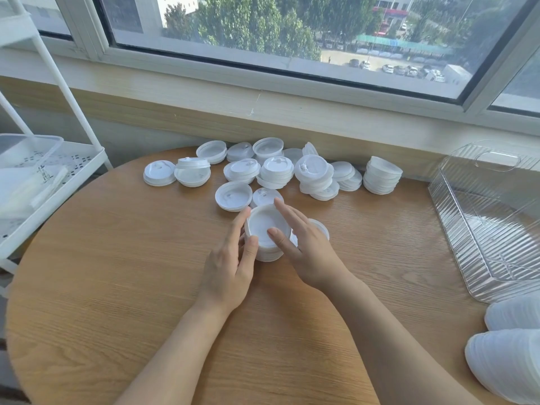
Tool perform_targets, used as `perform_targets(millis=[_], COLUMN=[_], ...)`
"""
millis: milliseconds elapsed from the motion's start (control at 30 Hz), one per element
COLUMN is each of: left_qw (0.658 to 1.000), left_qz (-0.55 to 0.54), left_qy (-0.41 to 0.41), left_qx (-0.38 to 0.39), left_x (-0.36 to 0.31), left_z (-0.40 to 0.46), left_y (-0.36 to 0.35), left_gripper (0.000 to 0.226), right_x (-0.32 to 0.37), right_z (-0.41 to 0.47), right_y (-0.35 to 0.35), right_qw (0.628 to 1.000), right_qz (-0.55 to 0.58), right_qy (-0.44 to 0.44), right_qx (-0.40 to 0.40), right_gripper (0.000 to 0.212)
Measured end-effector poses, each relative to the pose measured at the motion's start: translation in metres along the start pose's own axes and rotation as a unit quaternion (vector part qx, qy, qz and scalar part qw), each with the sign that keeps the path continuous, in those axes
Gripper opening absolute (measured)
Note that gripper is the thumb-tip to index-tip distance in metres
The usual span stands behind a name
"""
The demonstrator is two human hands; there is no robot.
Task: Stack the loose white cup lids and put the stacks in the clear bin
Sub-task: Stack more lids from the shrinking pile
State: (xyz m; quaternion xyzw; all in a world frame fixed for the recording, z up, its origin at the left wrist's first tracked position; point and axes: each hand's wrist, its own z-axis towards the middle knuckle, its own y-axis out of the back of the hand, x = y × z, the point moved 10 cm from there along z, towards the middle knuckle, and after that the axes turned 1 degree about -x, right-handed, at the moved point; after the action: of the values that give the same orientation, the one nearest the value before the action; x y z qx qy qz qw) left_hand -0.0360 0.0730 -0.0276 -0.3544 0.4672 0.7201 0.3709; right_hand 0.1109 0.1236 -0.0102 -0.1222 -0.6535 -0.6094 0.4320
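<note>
Head view: on the round wooden table (117,287), the left hand (230,267) cups a short stack of white lids (267,229) from 9 o'clock; the right hand (304,247) lies flat-fingered on its top. Loose lids (274,171) crowd 12 o'clock. The clear bin (491,229) sits at 3 o'clock.

An upper-floor room, perhaps an office or café back room, is suggested: a round wooden table (146,287) is set against a wide window (277,33), through which treetops and a car park (394,67) are seen far below. A white wire trolley (58,159) is placed alongside.
</note>
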Motion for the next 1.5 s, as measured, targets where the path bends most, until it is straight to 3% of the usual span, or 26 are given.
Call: perform_targets(millis=[400, 600, 700, 800, 933, 1100, 1367, 1500], left_qw=[0.999, 0.999, 0.999, 0.999, 0.999, 0.999, 0.999, 0.998], left_qz=[0.026, 0.022, 0.023, 0.017, 0.007, 0.018, 0.021, 0.028], left_qy=[-0.022, -0.024, -0.024, -0.021, -0.020, -0.021, -0.031, -0.024], left_qx=[0.011, 0.014, 0.020, 0.017, 0.027, 0.036, 0.038, 0.042], left_x=[0.004, 0.000, 0.000, 0.001, 0.002, 0.003, -0.002, 0.001], left_z=[0.003, 0.002, 0.001, 0.003, 0.003, 0.002, 0.001, 0.001], left_y=[-0.005, -0.006, -0.007, -0.007, -0.009, -0.010, -0.009, -0.010], left_gripper=[0.052, 0.053, 0.051, 0.053, 0.056, 0.058, 0.059, 0.065], right_x=[-0.005, -0.003, -0.005, -0.020, -0.041, -0.059, -0.059, -0.051], right_z=[-0.002, -0.008, -0.018, -0.031, -0.040, -0.041, -0.038, -0.046], right_y=[-0.002, 0.000, 0.014, 0.039, 0.058, 0.052, 0.047, 0.065], right_qw=[0.998, 0.998, 0.997, 0.989, 0.975, 0.969, 0.969, 0.958], right_qz=[0.049, 0.048, 0.028, 0.004, -0.082, -0.158, -0.186, -0.168], right_qy=[0.009, 0.013, 0.018, 0.023, 0.021, 0.007, 0.024, 0.027], right_qx=[-0.041, -0.026, -0.063, -0.145, -0.204, -0.189, -0.161, -0.229], right_gripper=[0.070, 0.071, 0.069, 0.060, 0.030, 0.021, 0.010, 0.006])
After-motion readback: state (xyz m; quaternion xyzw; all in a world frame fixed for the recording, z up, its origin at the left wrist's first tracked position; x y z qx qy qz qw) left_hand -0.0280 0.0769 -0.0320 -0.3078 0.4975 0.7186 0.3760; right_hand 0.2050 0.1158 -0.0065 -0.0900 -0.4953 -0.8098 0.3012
